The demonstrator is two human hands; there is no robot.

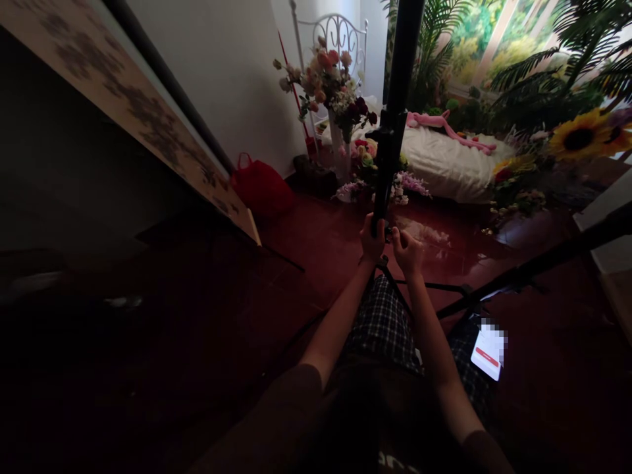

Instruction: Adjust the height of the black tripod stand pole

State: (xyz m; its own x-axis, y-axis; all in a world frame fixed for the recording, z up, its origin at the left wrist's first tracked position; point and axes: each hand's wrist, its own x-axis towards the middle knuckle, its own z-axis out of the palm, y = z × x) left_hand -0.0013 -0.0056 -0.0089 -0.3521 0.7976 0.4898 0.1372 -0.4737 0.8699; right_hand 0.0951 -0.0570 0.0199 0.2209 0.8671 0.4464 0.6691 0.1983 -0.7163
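A black tripod stand (392,141) rises in front of me, its pole running up past the top edge and its legs spread low near my knees. My left hand (372,242) is closed around the lower part of the pole. Just to the right, my right hand (407,253) pinches a small knob (388,234) on the stand's side; the fingers partly hide it. A lit phone (488,355) rests on my right thigh, over plaid trousers.
Vases of artificial flowers (328,79) stand beyond the pole, beside a white-covered bed (434,164). A second black pole (548,260) slants in from the right. At left are a red bag (261,187) and a leaning patterned panel (143,112).
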